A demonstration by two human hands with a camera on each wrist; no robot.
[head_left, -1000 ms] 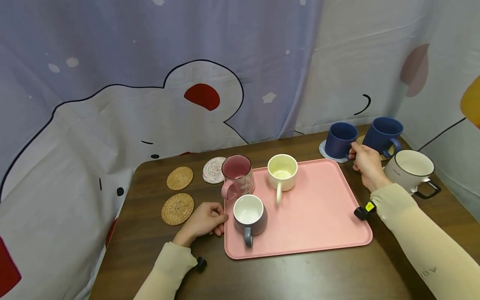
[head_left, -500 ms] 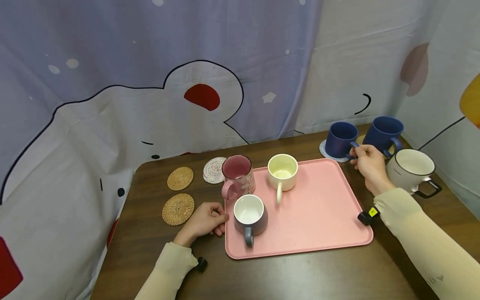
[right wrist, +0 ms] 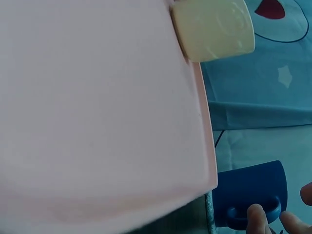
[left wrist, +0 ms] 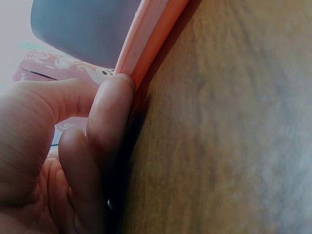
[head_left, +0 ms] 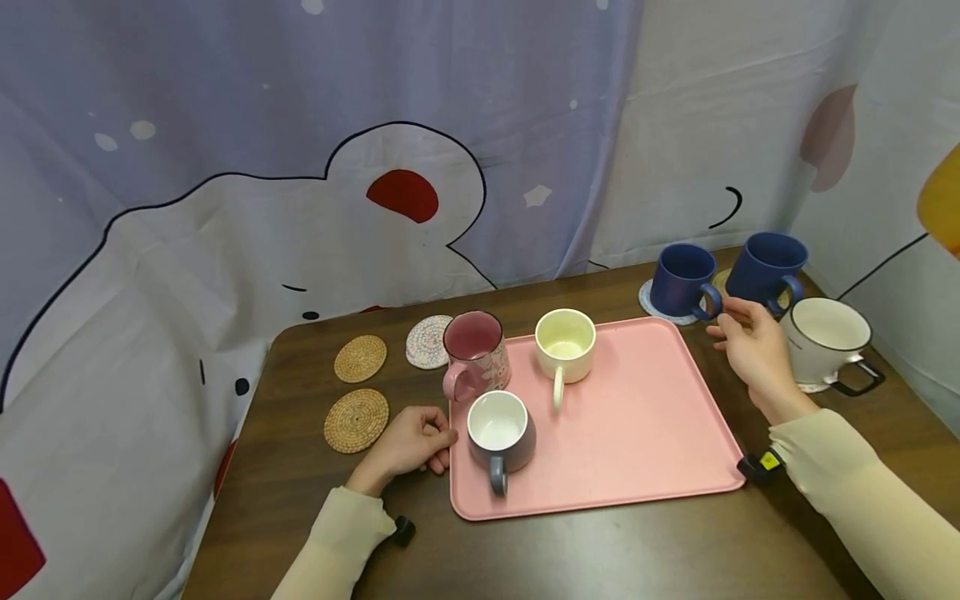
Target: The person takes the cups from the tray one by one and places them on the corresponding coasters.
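My left hand (head_left: 408,440) is at the left edge of a pink tray (head_left: 637,442), fingers curled, thumb and fingertips pinching the rim; the left wrist view shows a fingertip (left wrist: 114,109) against it. On the tray stand a grey mug (head_left: 517,446) with white inside, a pink patterned mug (head_left: 487,367) and a pale yellow mug (head_left: 577,362). At the right, my right hand (head_left: 757,354) holds nothing, its fingers loosely bent just beside the handle of a dark blue mug (head_left: 675,287). That mug sits upright on a pale blue coaster (head_left: 647,302).
A second blue mug (head_left: 757,279) stands behind my right hand on a woven coaster (head_left: 722,282). To its front right is a white mug (head_left: 813,354) with a black handle. Two woven coasters (head_left: 360,358) and a speckled one (head_left: 426,343) lie left of the tray. A printed curtain (head_left: 247,233) backs the table.
My right hand has let go of the blue mug's handle and drawn back a little toward the right and front. The left hand and the mugs have stayed put.
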